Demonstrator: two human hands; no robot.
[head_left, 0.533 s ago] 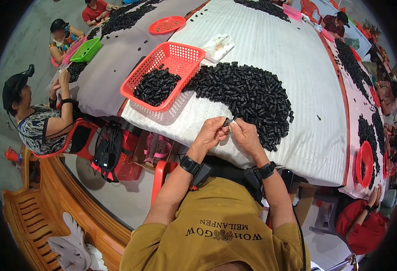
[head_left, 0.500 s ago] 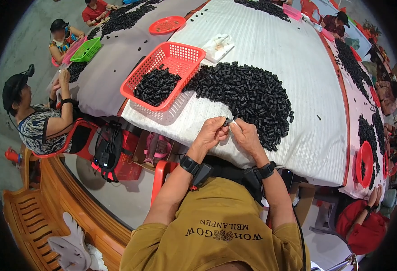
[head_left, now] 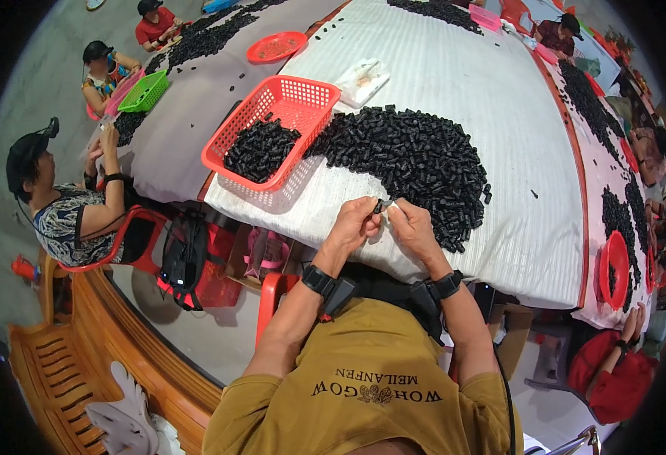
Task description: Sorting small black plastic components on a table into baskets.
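Observation:
Close together at the near edge of the white-covered table, my two hands meet in front of a large pile of small black cylindrical pieces. Thumb and fingers of my left hand are closed on one small black piece. My right hand is closed in a pinch beside it, its thumb pointing at the piece. Something thin and greyish shows at the right fingertips, too small to name. Left of the pile stands a red perforated plastic basket, partly filled with similar black pieces.
A crumpled white tissue packet and a red oval tray lie farther back. A green basket stands at the far left. A person in a black cap sits on my left; others work around the tables. A wooden bench is behind left.
My hands stay in nearly the same place, with the black piece still between them. The whole view has shifted slightly. The person on the left has moved little.

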